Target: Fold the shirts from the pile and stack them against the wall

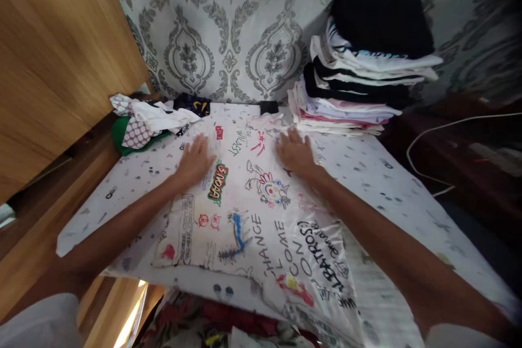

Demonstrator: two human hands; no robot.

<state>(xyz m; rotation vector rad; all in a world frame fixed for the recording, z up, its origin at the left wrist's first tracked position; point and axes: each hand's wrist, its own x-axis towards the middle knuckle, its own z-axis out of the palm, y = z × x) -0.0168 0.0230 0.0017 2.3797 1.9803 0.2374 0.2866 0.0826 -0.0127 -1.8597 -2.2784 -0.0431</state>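
A white shirt [244, 196] covered in coloured doodles and handwritten lettering lies spread out in front of me, its near edge hanging toward my lap. My left hand [196, 159] rests palm down on its far left part, fingers stretched out. On the far right part of the cloth, my right hand [296, 153] also lies flat, fingers apart and a little blurred. Neither hand grips anything. Beneath the shirt is a white surface [375, 174] with small dark printed marks.
A tall pile of folded clothes [346, 103] stands at the back right. Crumpled garments [150, 119] lie at the back left, beside a wooden panel [69, 54]. A small black item [268, 107] sits near the patterned wall [228, 32]. A white cable [416, 147] curves at right.
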